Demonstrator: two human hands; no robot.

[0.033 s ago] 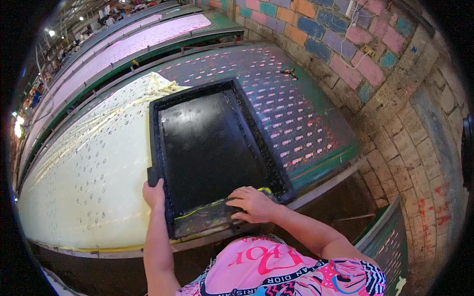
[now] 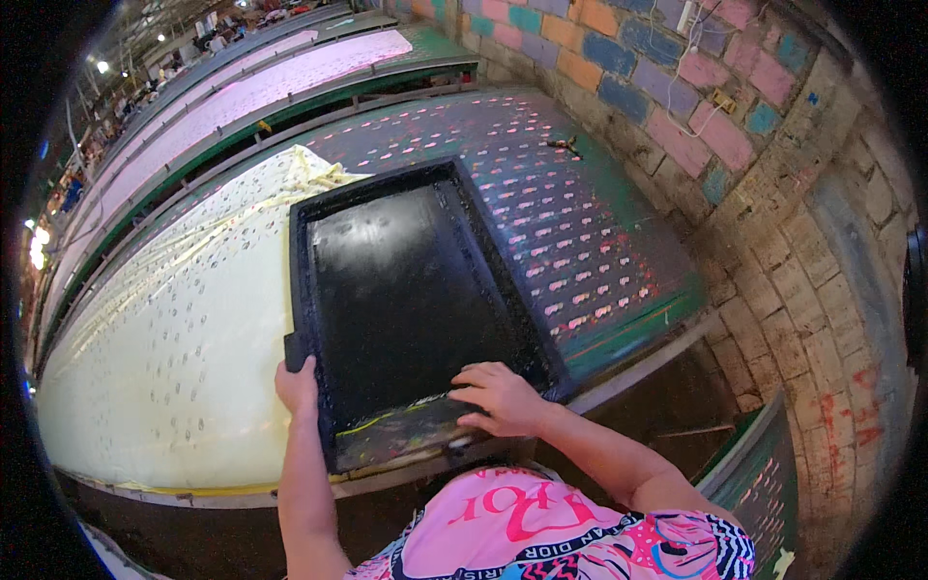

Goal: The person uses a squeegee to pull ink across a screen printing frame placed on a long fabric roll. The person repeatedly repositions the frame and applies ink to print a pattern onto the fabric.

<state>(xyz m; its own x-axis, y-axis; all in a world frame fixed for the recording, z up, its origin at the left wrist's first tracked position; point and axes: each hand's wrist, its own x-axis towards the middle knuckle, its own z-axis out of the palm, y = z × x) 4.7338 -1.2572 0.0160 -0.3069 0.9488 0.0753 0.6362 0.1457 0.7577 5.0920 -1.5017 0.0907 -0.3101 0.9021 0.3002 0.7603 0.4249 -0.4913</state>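
Note:
A black screen-printing frame (image 2: 488, 253) with a raised rim and a glossy dark inner surface lies tilted across the table. My left hand (image 2: 298, 389) is closed on its left rim, just below a small black block; the thumb shows and the other fingers are mostly hidden. Over the near end of the frame, my right hand (image 2: 505, 400) rests with its fingers spread and bent. Beneath it runs a dark strip (image 2: 391, 435) edged by a thin yellow-green line. Pale yellow cloth (image 2: 174, 387) with small dark prints is spread beside the frame's left side.
The long table's dark top (image 2: 580, 222) bears rows of pink-white marks right of the frame. A small dark object (image 2: 564, 146) lies near its far right edge. Behind, another table holds pink cloth (image 2: 319, 68). A painted brick wall (image 2: 667, 97) stands at right.
The frame has shifted slightly left and toward me, and my left hand has moved with it. A yellow patch beside my right hand no longer shows.

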